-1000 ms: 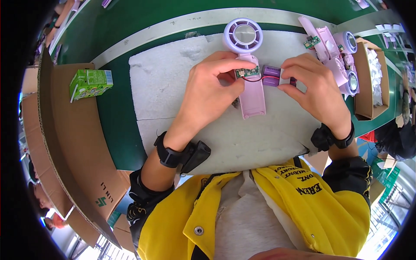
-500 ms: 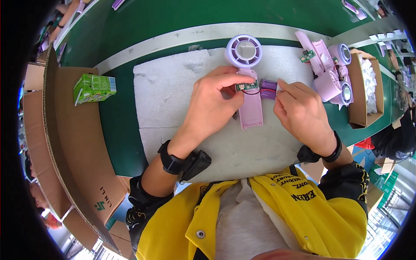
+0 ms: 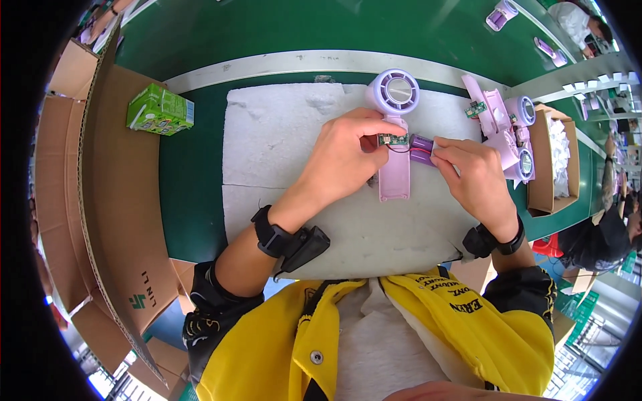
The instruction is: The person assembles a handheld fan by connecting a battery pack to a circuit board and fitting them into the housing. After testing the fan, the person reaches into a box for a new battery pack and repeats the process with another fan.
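Note:
A lilac handheld fan (image 3: 394, 177) lies on the white foam sheet, its round head pointing away from me and its handle shell exposed. My left hand (image 3: 342, 152) pinches a small green circuit board (image 3: 393, 140) over the upper part of the handle. Red and dark wires run from the board to a pair of purple battery cells (image 3: 421, 149) just right of the handle. With thumb and fingertips, my right hand (image 3: 473, 175) grips the battery cells' right end, where a small white piece (image 3: 437, 144) shows. The fingers partly hide that end.
Lilac fan shells and heads (image 3: 498, 117) are heaped at the right, beside a cardboard box (image 3: 542, 170) of white pieces. A green drink carton (image 3: 160, 110) stands at the left near a large cardboard box (image 3: 120, 194). Beyond a pale rail (image 3: 267, 65) lies a green surface with fan parts.
The whole view has shifted slightly. Another lilac fan part now shows at the upper right on the green surface. Both hands keep nearly the same hold.

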Motion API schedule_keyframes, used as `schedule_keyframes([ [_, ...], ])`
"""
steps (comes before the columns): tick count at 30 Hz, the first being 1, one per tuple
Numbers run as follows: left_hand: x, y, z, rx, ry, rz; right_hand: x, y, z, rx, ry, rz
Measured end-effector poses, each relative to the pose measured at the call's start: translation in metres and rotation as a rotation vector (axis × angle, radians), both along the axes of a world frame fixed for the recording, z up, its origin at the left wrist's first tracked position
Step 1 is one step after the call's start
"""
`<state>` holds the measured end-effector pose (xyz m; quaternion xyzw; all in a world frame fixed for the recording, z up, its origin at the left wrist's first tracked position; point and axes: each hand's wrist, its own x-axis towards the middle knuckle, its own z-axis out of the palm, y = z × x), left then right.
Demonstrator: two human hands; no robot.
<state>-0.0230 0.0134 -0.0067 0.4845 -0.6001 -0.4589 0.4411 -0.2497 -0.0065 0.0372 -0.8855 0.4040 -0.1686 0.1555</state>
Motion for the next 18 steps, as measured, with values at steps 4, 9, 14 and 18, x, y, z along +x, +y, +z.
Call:
schedule_keyframes([
  [4,0.001,-0.001,-0.003,-0.006,-0.001,-0.002,0.003,0.001,0.004,0.006,0.043,0.023],
  [9,0.0,-0.002,-0.002,-0.019,-0.005,0.002,0.002,0.002,0.005,-0.002,0.049,0.027],
  [14,0.002,-0.005,0.002,0.024,-0.092,-0.058,0.011,0.006,0.004,-0.076,0.183,0.004],
  [18,0.0,-0.004,-0.004,-0.046,-0.055,0.011,0.011,-0.001,0.004,-0.066,0.272,0.017],
])
